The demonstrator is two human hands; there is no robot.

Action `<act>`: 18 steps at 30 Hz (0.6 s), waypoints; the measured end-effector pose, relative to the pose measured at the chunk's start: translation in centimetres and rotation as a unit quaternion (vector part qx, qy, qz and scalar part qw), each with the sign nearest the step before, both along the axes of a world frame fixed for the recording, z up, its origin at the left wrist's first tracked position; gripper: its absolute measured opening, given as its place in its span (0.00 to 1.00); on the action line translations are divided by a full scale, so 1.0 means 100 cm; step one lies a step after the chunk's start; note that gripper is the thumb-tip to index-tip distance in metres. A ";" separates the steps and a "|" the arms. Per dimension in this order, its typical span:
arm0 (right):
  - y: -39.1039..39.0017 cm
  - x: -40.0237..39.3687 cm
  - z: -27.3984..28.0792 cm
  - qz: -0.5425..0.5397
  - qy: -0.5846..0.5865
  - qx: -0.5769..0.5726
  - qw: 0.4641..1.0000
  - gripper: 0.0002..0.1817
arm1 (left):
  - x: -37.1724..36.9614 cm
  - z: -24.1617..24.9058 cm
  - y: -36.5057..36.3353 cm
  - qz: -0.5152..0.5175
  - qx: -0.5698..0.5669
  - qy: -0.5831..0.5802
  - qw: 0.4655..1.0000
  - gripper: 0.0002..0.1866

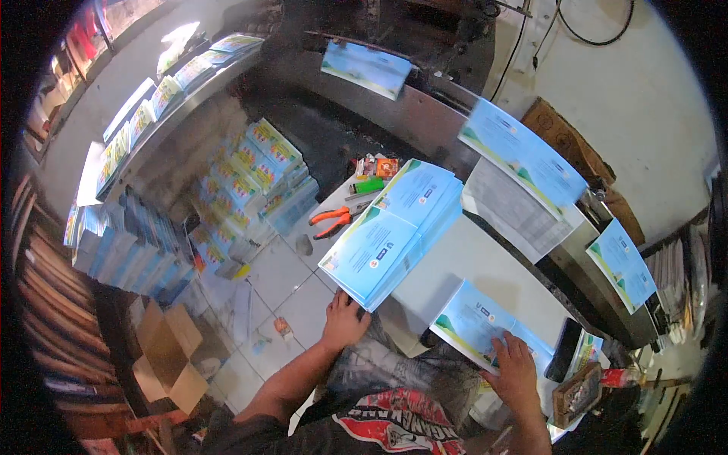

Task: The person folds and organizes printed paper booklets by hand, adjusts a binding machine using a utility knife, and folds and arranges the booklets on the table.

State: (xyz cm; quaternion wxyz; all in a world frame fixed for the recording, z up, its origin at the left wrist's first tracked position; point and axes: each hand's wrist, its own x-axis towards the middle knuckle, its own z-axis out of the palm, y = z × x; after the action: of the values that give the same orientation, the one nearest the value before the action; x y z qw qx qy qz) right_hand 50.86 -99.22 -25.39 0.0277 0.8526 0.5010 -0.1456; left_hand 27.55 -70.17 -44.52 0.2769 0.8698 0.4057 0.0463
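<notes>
A thick stack of light blue printed sheets [390, 231] lies on the white tabletop [497, 254]. My left hand [346, 321] is at its lower left corner, fingers bent against the edge; what they grip, if anything, is hidden. To the right, a lower pile of blue sheets [474, 315] lies near the table's front edge. My right hand [516, 366] rests on that pile, fingers slightly spread and lying flat. A black phone [564, 349] is just right of this hand.
Orange-handled pliers [334, 221] and a green object [368, 186] lie left of the thick stack. Blue sheets [523, 152] hang along the machine behind. An open cardboard box [171, 353] and booklet stacks [254, 178] stand at left. A wooden box [578, 394] is at lower right.
</notes>
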 end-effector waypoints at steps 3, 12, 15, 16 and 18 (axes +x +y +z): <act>0.000 0.011 0.014 -0.036 0.119 0.001 0.992 0.41 | 0.002 0.002 -0.001 0.007 -0.005 0.009 1.000 0.30; -0.030 0.126 0.091 -0.207 -0.077 0.057 0.974 0.14 | 0.000 -0.002 0.003 0.013 -0.024 0.025 0.999 0.32; -0.069 0.209 0.119 -0.305 -0.273 0.337 0.848 0.20 | -0.002 -0.012 0.003 0.006 0.050 0.016 0.999 0.32; -0.076 0.233 0.132 -0.223 -0.395 0.337 0.825 0.23 | -0.002 -0.014 0.003 0.007 0.050 0.017 0.999 0.32; -0.095 0.284 0.135 -0.136 -0.507 0.331 0.784 0.26 | -0.001 -0.016 0.002 0.007 0.053 0.016 0.998 0.33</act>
State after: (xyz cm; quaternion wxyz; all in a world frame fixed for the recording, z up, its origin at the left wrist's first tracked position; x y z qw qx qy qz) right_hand 79.24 -108.75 -11.86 -0.0261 0.8198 0.3109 0.4802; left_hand 27.42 -69.93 -46.11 0.2240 0.8811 0.4127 0.0559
